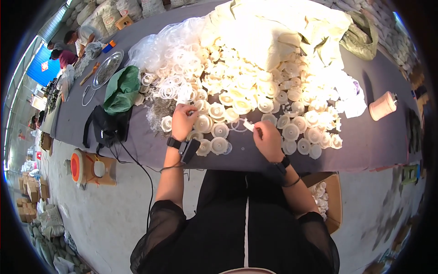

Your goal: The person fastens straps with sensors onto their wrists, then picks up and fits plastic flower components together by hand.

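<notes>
My right hand [268, 140] pinches a small white plastic part [248, 124] between thumb and fingers, just above the front of the table. Beside that part lies a thin translucent ring [236, 126]. Over the left side of the pile, my left hand [183, 121] is closed with fingertips bent together; what they hold, if anything, is hidden. It is near a heap of white rings [175, 86] and small clear pieces [160, 109]. Round cream plastic caps [220, 130] lie between and around both hands, several in loose rows near the edge.
A cream sack [273, 32] spills caps at the back. On the left are a green bag [122, 89], a black pouch [107, 128] and a metal tray [108, 68]. A thread spool [383, 106] stands right. Below are a stool [98, 170] and a cardboard box [335, 196]. People work at far left.
</notes>
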Demonstrator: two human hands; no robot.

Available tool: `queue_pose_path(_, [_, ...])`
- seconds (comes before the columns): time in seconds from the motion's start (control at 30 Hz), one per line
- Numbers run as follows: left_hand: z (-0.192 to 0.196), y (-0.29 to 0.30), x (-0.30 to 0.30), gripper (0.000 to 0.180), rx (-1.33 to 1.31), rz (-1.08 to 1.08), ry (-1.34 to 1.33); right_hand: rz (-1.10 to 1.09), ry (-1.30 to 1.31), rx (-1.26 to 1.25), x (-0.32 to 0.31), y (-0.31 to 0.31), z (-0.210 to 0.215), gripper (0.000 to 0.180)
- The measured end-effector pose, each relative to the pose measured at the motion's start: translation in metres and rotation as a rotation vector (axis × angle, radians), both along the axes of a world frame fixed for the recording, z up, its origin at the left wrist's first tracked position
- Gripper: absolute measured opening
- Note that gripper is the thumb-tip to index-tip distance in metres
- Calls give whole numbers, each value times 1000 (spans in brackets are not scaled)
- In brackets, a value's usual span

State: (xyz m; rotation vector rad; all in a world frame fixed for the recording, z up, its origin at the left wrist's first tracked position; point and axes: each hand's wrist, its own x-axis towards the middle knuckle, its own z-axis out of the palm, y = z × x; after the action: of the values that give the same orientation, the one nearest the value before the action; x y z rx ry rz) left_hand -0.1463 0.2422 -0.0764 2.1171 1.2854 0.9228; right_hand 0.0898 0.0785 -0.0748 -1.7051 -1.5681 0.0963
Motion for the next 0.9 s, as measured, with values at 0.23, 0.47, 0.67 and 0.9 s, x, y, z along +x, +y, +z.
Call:
queue_pose_path(0.23, [9,-8,16,9,69,117,-178,99,1292,-198,7,-14,3,9])
queue_pose_path(0.47, [59,-92,55,6,67,-284,-425,200,1596,-180,-6,-24,13,13])
queue_pose_path(0.67, [50,-125,74,15,95,-423,-333,346,1691,-120,-24,-28,27,16])
queue_pose_path(0.9, [50,-132,75,17,278,-471,-241,280,1524,-142,-25,-32,20,17])
